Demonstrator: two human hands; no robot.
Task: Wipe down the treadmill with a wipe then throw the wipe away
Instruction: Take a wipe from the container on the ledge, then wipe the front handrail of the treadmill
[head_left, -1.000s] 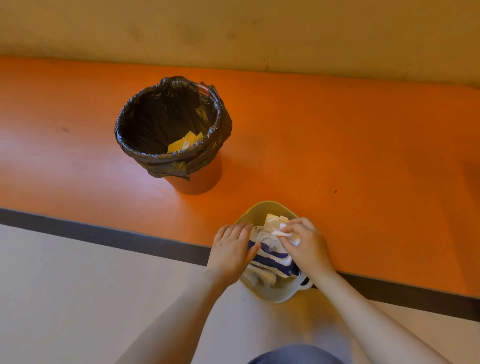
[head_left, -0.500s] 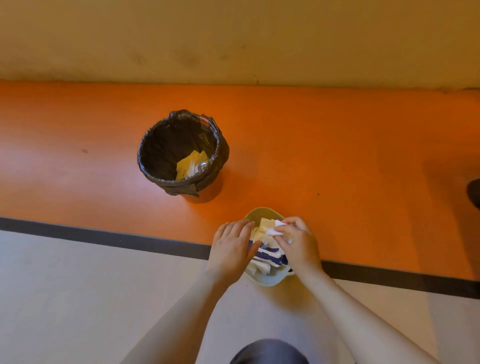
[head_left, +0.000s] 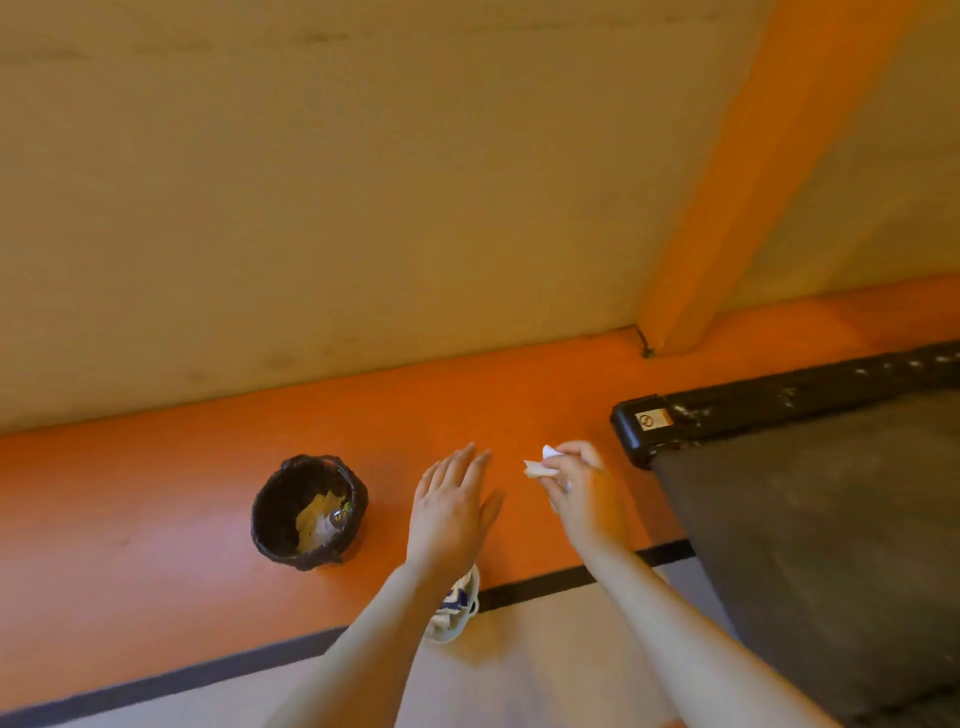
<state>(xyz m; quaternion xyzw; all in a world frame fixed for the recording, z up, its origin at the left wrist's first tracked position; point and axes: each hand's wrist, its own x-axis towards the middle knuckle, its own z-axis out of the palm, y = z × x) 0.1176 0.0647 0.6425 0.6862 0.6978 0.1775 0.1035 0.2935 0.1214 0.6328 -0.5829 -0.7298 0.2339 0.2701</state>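
My right hand (head_left: 584, 493) pinches a small white wipe (head_left: 543, 462) and is raised above the orange floor, just left of the treadmill's rear corner. The treadmill (head_left: 810, 519) fills the right side, with a dark grey belt and a black side rail speckled with white dust. My left hand (head_left: 452, 509) hovers flat with straight fingers and holds nothing. Below my left forearm sits the bowl with the blue-and-white wipes pack (head_left: 457, 605), mostly hidden. A small bin lined with a black bag (head_left: 309, 512) stands to the left with scraps inside.
A beige wall runs along the back, with an orange column (head_left: 737, 208) meeting the floor behind the treadmill. A dark stripe (head_left: 545, 579) separates the orange floor from pale floor nearer me.
Both hands have lifted away from the wipes pack; my right hand came up holding a wipe. The view rose and swung right, bringing the treadmill into sight.
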